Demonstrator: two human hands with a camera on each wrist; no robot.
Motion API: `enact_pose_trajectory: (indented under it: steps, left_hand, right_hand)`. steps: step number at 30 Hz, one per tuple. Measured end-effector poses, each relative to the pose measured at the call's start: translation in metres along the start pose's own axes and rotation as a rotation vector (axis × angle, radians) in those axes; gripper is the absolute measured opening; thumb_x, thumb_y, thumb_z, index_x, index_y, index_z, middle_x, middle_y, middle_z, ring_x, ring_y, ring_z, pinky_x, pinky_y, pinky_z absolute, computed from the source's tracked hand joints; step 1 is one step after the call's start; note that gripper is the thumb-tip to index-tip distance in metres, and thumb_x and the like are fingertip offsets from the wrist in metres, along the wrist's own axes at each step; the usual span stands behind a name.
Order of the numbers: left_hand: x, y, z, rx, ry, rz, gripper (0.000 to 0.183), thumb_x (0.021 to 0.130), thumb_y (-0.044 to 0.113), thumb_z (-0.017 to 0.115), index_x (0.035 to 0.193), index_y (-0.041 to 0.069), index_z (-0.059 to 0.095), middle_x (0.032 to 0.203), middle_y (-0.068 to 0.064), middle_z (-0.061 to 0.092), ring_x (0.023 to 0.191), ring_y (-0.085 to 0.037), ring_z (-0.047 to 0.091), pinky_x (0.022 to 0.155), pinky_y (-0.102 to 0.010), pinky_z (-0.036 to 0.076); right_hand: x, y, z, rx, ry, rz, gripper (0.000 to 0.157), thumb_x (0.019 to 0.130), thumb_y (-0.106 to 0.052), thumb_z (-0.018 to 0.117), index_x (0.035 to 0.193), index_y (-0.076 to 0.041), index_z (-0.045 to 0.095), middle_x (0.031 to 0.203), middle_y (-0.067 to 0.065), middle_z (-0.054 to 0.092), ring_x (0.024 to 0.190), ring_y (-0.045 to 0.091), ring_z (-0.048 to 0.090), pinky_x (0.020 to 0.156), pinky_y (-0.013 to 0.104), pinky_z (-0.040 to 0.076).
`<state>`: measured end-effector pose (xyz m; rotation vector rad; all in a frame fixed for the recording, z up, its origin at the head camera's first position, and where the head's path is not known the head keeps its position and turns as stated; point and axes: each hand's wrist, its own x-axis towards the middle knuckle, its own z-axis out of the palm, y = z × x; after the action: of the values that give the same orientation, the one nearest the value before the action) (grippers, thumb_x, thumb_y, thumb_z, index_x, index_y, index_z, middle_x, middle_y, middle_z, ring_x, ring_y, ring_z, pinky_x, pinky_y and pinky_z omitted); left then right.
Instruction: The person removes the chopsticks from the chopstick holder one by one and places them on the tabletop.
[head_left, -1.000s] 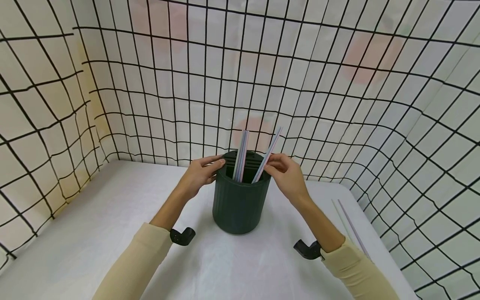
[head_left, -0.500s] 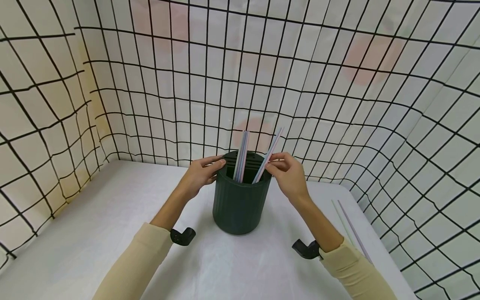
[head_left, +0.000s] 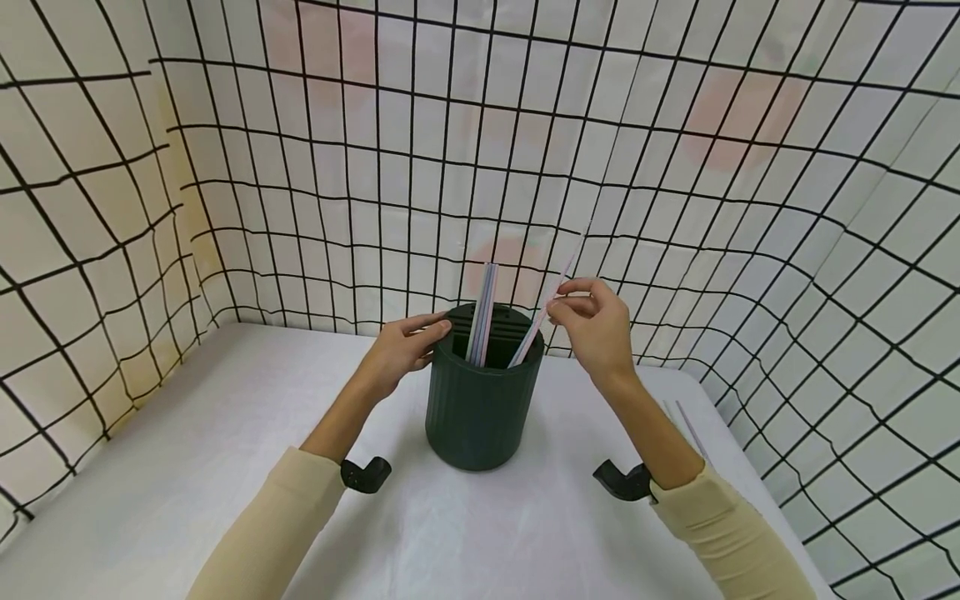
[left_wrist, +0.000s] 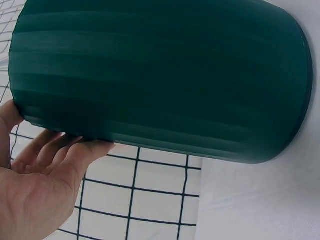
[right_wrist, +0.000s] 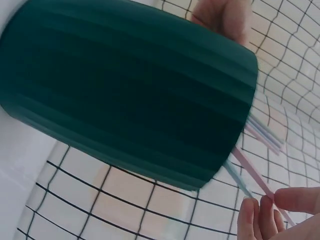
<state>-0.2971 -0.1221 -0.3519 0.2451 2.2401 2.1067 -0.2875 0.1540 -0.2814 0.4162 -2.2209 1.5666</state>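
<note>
A dark green ribbed container stands upright on the white table. My left hand grips its rim at the left, the thumb on the top edge and the fingers against the outer wall. A bundle of thin pastel straws leans inside. Over the right side of the rim, my right hand pinches a pink straw between thumb and fingertips. Its lower end is in the container. A pale blue straw leans beside it and touches my fingertips in the right wrist view.
A purple straw and a faint green one lie at the table's right, partly behind my right forearm. Black wire mesh encloses the table's back and sides. Black curved pieces sit at both wrists.
My right hand has moved up and to the right, drawing a pink straw higher out of the container. My left hand, the container and the straw bundle have stayed put.
</note>
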Motion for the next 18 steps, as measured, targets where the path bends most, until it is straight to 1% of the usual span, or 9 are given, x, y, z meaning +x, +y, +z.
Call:
enact_pose_trajectory:
  steps: [1, 3, 6, 7, 8, 10, 11, 14, 18]
  left_hand:
    - [0.0, 0.0, 0.0, 0.0, 0.0, 0.002, 0.053, 0.1, 0.037, 0.066, 0.145, 0.011, 0.057, 0.145, -0.014, 0.058, 0.131, -0.029, 0.06, 0.107, -0.045, 0.05]
    - [0.0, 0.0, 0.0, -0.001, 0.0, 0.003, 0.052, 0.1, 0.037, 0.066, 0.145, 0.011, 0.058, 0.145, -0.014, 0.058, 0.131, -0.029, 0.06, 0.107, -0.045, 0.05]
    - [0.0, 0.0, 0.001, 0.003, -0.002, 0.006, 0.052, 0.1, 0.037, 0.066, 0.145, 0.011, 0.057, 0.144, -0.014, 0.059, 0.131, -0.029, 0.06, 0.107, -0.045, 0.05]
    - [0.0, 0.0, 0.001, 0.005, -0.001, 0.007, 0.053, 0.1, 0.037, 0.066, 0.145, 0.011, 0.057, 0.144, -0.014, 0.059, 0.131, -0.029, 0.06, 0.107, -0.045, 0.05]
    - [0.0, 0.0, 0.001, 0.006, -0.001, 0.007, 0.053, 0.1, 0.037, 0.066, 0.145, 0.011, 0.057, 0.144, -0.014, 0.059, 0.13, -0.029, 0.06, 0.107, -0.045, 0.05]
    - [0.0, 0.001, 0.001, 0.007, 0.0, 0.009, 0.053, 0.1, 0.038, 0.066, 0.145, 0.011, 0.057, 0.144, -0.014, 0.059, 0.13, -0.029, 0.06, 0.107, -0.045, 0.05]
    - [0.0, 0.001, 0.001, 0.006, 0.0, 0.009, 0.053, 0.1, 0.038, 0.066, 0.145, 0.011, 0.057, 0.144, -0.014, 0.059, 0.13, -0.029, 0.06, 0.107, -0.045, 0.05]
    - [0.0, 0.001, 0.001, 0.002, 0.0, 0.007, 0.053, 0.1, 0.038, 0.066, 0.145, 0.011, 0.057, 0.144, -0.014, 0.059, 0.131, -0.029, 0.06, 0.107, -0.044, 0.05]
    - [-0.001, 0.001, 0.001, -0.006, -0.004, 0.001, 0.055, 0.1, 0.037, 0.066, 0.147, 0.011, 0.055, 0.147, -0.014, 0.056, 0.134, -0.03, 0.057, 0.108, -0.044, 0.05]
  right_hand:
    - [0.001, -0.003, -0.002, 0.008, 0.006, -0.002, 0.023, 0.096, -0.008, 0.069, 0.115, 0.002, 0.062, 0.104, 0.022, 0.075, 0.083, 0.013, 0.075, 0.071, 0.016, 0.057]
    - [0.004, -0.009, -0.007, 0.047, 0.019, -0.01, 0.023, 0.096, -0.006, 0.069, 0.115, 0.004, 0.061, 0.103, 0.023, 0.074, 0.081, 0.011, 0.075, 0.074, 0.017, 0.06]
    - [0.009, -0.02, -0.015, 0.116, 0.044, -0.012, 0.022, 0.096, -0.005, 0.068, 0.114, 0.004, 0.06, 0.098, 0.015, 0.075, 0.079, 0.011, 0.075, 0.076, 0.02, 0.061]
    - [0.01, -0.023, -0.018, 0.148, 0.052, -0.015, 0.021, 0.095, -0.003, 0.068, 0.114, 0.004, 0.06, 0.095, 0.012, 0.075, 0.079, 0.011, 0.075, 0.078, 0.021, 0.062]
    - [0.012, -0.027, -0.021, 0.182, 0.059, -0.022, 0.021, 0.095, -0.002, 0.067, 0.113, 0.005, 0.059, 0.094, 0.009, 0.075, 0.079, 0.012, 0.075, 0.081, 0.026, 0.063]
    - [0.015, -0.034, -0.028, 0.238, 0.071, -0.025, 0.019, 0.095, 0.0, 0.067, 0.112, 0.004, 0.059, 0.091, 0.004, 0.075, 0.078, 0.014, 0.075, 0.08, 0.026, 0.063]
    - [0.016, -0.037, -0.031, 0.255, 0.076, -0.028, 0.019, 0.095, 0.0, 0.067, 0.111, 0.003, 0.059, 0.09, 0.004, 0.075, 0.077, 0.016, 0.075, 0.08, 0.027, 0.063]
    - [0.019, -0.044, -0.042, 0.29, 0.084, -0.025, 0.019, 0.095, 0.0, 0.068, 0.111, 0.002, 0.059, 0.089, 0.006, 0.075, 0.076, 0.017, 0.075, 0.08, 0.028, 0.063]
    - [0.019, -0.05, -0.054, 0.286, 0.085, 0.002, 0.02, 0.095, -0.003, 0.068, 0.113, -0.001, 0.059, 0.089, 0.005, 0.075, 0.076, 0.018, 0.076, 0.08, 0.027, 0.063]
